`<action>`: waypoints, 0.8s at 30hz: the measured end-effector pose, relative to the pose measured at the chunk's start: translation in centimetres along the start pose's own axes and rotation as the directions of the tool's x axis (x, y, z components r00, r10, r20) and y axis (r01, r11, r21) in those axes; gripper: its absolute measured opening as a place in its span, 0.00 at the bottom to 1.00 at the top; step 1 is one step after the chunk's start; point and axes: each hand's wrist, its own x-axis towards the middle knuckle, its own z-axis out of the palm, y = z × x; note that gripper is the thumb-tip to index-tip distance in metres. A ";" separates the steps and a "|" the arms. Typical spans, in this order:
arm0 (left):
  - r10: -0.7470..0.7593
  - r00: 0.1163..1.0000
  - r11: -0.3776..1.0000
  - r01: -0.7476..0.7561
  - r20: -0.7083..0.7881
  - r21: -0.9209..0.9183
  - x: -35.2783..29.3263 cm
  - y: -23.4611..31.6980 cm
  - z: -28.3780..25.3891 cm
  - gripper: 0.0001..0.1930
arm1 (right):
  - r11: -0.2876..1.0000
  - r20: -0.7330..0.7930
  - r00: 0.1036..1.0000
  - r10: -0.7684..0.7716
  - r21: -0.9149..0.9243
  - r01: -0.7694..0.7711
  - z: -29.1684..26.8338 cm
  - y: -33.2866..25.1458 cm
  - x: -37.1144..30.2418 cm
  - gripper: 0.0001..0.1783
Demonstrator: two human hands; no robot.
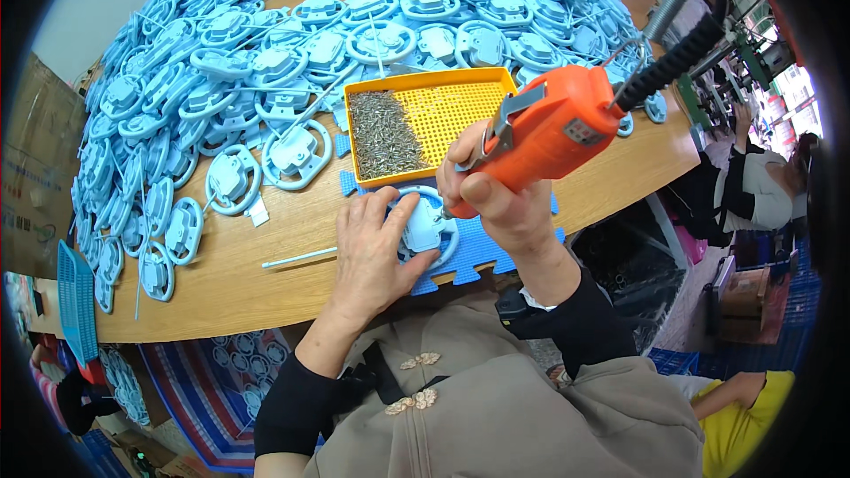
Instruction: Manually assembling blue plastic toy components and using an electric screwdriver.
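My right hand (pixel 500 204) is wrapped round an orange electric screwdriver (pixel 553 128), whose tip points down at a light blue plastic steering wheel (pixel 428 226). That wheel lies on a blue foam mat (pixel 487 252), a thin rod sticking out to its left. Fingers spread, my left hand (pixel 376 243) rests on the wheel's left side and presses it to the mat. Whether the driver tip touches a screw is hidden by my right hand. Just beyond the wheel stands a yellow tray (pixel 460 115) with a heap of small screws (pixel 382 134) in its left part.
Many similar blue wheels (pixel 297 155) are piled across the wooden table (pixel 230 288). A coiled black cable (pixel 677 57) runs from the screwdriver to the upper right. A teal basket (pixel 78 301) stands at the left edge. Other people (pixel 766 190) are at the right.
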 end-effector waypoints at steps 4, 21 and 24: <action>-0.006 1.000 1.000 0.006 -0.006 -0.017 0.0 -0.2 0.1 0.34 | 1.000 0.002 1.000 0.020 -0.020 -0.020 0.2 0.5 -0.3 0.20; -0.107 0.990 0.992 0.099 0.090 0.083 -3.8 -5.1 -6.6 0.38 | 0.963 0.199 0.978 -0.062 0.271 0.006 -1.2 -1.2 3.8 0.23; -0.146 0.988 0.987 0.148 -0.040 0.059 -4.1 -11.3 -10.3 0.37 | 0.983 0.079 0.991 -0.107 0.156 0.094 -2.0 -0.6 5.4 0.21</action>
